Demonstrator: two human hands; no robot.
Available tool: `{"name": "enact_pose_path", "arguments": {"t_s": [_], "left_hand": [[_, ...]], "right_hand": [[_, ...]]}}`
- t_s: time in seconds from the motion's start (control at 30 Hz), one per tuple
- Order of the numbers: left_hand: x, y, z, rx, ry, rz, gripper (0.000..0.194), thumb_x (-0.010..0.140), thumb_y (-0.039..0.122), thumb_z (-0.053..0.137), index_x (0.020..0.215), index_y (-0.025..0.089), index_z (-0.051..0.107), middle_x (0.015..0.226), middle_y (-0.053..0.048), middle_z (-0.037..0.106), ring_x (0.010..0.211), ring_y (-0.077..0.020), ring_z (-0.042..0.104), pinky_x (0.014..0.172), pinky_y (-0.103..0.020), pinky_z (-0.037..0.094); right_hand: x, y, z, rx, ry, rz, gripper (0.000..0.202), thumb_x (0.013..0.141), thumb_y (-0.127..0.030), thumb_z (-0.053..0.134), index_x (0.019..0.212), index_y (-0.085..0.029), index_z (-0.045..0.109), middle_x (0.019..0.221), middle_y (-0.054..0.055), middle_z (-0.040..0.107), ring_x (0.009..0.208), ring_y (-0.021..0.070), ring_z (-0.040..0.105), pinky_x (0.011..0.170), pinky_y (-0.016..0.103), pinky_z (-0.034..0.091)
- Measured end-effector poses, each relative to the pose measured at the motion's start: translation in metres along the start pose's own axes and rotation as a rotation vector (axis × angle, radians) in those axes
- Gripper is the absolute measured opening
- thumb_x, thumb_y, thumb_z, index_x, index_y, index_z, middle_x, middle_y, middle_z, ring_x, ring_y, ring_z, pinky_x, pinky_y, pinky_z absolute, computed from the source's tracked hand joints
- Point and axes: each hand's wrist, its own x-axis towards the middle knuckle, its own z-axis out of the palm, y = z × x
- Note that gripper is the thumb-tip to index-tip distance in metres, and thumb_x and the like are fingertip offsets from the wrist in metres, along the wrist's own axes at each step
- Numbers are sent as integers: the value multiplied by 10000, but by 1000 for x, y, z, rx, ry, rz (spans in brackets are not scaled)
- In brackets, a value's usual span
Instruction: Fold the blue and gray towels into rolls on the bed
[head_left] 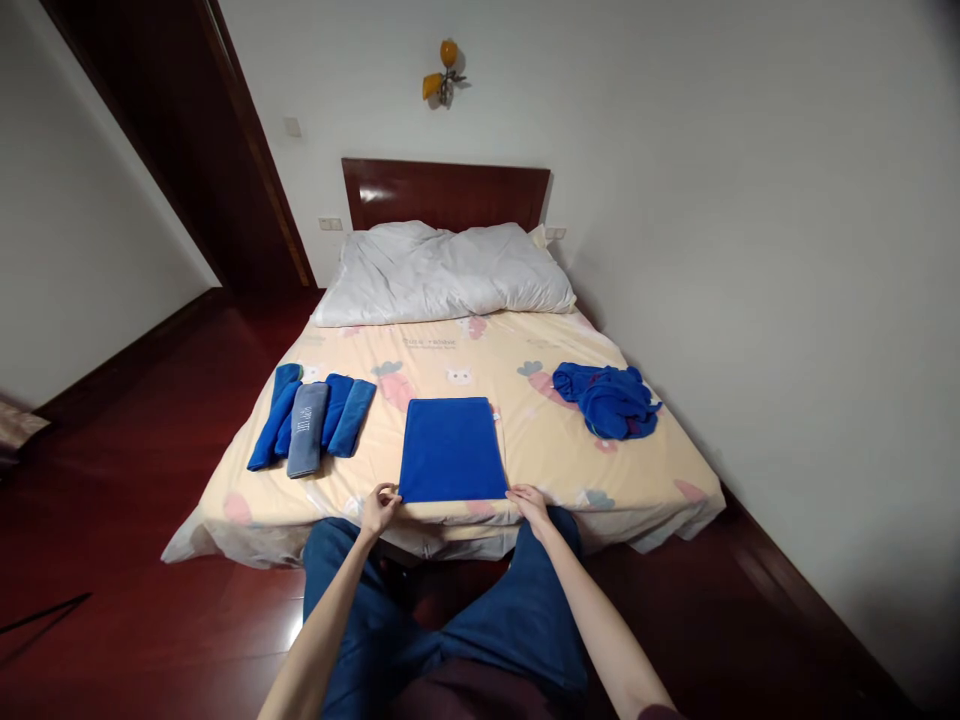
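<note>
A blue cloth [453, 450] lies flat as a near-square on the bed, close to its front edge. At the cloth's near left corner, my left hand [380, 508] pinches the edge between thumb and fingers. My right hand [529, 502] has closed on the near right corner. To the left rest several rolled cloths, mostly blue, with a grey one [308, 430] bearing white lettering on top. A crumpled heap of blue cloth [611, 400] sits on the right side of the bed.
The bed [465, 360] has a pale yellow patterned sheet, with a white quilt [450, 270] bunched near the dark wooden headboard [450, 195]. My legs are against the bed's front edge. A thin black rod [45, 612] shows at lower left.
</note>
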Motion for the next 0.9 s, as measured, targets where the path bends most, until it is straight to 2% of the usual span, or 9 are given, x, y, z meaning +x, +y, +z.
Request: {"name": "enact_pose_path", "arguments": {"t_s": [0.2,0.33,0.47,0.57,0.67,0.8,0.9], "left_hand": [[-15,-23,-11,8,-136,-1,450,675,469,683,1039,232,563,835,-37,776,840,-274,740,802,-387,550],[5,-19,-10,-37,-209,-61,588,633,527,757,1084,215,546,894,-71,783,885,-279,745,805,-376,559],[51,7,-4,-82,-188,-73,605,636,556,780,1070,189,573,903,-104,780,936,-283,741,837,-370,559],[95,33,2,-60,-117,-66,583,650,561,781,1048,170,610,892,-108,776,910,-280,739,794,-359,567],[144,54,8,9,-56,-72,540,686,547,772,1040,158,650,912,-111,775,863,-269,737,733,-338,569],[207,64,20,50,-31,-67,393,817,442,668,1066,138,671,1043,-148,762,922,-249,729,765,-309,551],[242,61,29,102,-4,-64,310,857,380,627,1057,149,679,1060,-147,757,987,-248,716,822,-302,528]], "right_hand": [[-2,6,-14,-28,-118,102,364,511,-341,841,747,-199,604,566,-50,582,420,69,414,410,192,248],[13,-7,-11,-60,-143,164,393,533,-367,841,825,-193,643,567,-50,591,407,62,388,409,195,213],[47,-32,0,-122,-116,132,418,538,-404,844,865,-180,709,697,20,704,498,104,511,434,209,273],[82,-50,13,-145,-114,67,422,532,-413,849,860,-170,743,846,72,761,656,166,634,488,224,369],[126,-66,31,-146,-97,-6,359,518,-384,860,775,-165,740,843,102,772,766,234,694,562,269,462],[190,-79,57,-163,-108,-58,282,532,-357,869,692,-185,713,795,105,770,810,278,715,652,333,530],[229,-84,74,-189,-129,-99,277,541,-368,880,656,-195,698,764,104,764,835,299,719,717,370,548]]}}
